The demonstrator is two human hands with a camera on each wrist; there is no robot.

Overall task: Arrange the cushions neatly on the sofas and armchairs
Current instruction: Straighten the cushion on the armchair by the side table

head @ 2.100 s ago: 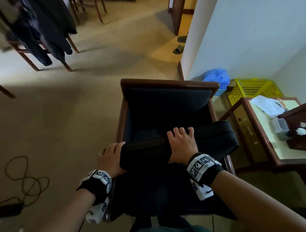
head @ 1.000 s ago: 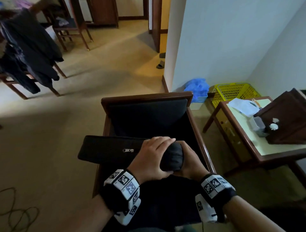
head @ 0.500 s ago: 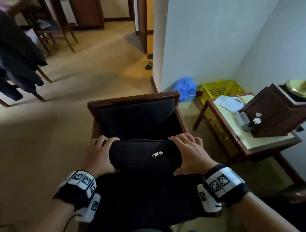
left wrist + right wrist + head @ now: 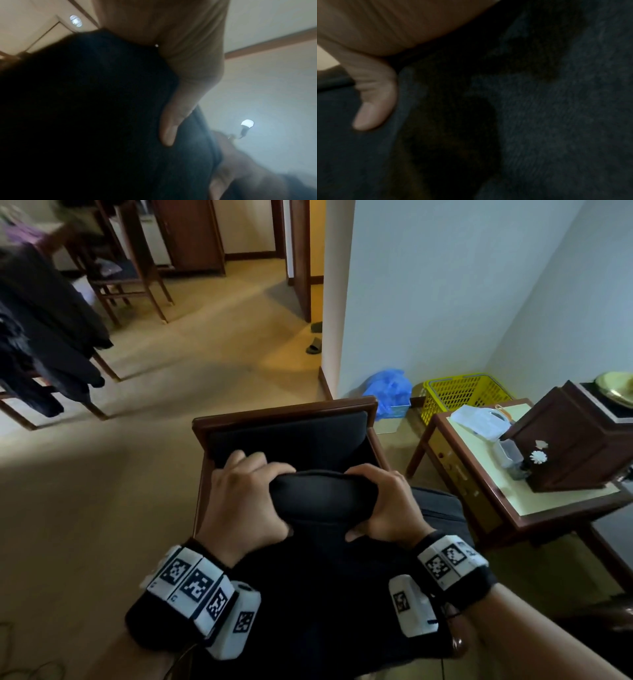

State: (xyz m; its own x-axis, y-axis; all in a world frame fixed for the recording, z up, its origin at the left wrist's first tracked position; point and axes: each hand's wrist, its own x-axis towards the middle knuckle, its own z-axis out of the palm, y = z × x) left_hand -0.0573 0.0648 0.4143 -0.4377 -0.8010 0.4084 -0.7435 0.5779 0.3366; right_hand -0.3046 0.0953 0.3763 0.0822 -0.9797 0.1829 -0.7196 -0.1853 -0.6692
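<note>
A black cushion (image 4: 323,498) is held up over the seat of a wooden armchair (image 4: 284,410) with dark upholstery. My left hand (image 4: 246,494) grips its upper left end, fingers curled over the far side. My right hand (image 4: 383,501) grips the upper right end the same way. The cushion hangs down towards me and hides the seat. In the left wrist view my thumb presses the dark cushion (image 4: 102,108). The right wrist view shows my thumb against the dark cushion fabric (image 4: 539,121).
A side table (image 4: 507,498) stands right of the chair, bearing a dark wooden box (image 4: 575,446). A yellow basket (image 4: 459,395) and blue bag (image 4: 390,388) sit by the wall. Wooden chairs with dark clothes (image 4: 44,337) stand far left.
Both hands have shifted from the cushion's sides to its top edge and tilted it up on end. The zipper no longer shows.
</note>
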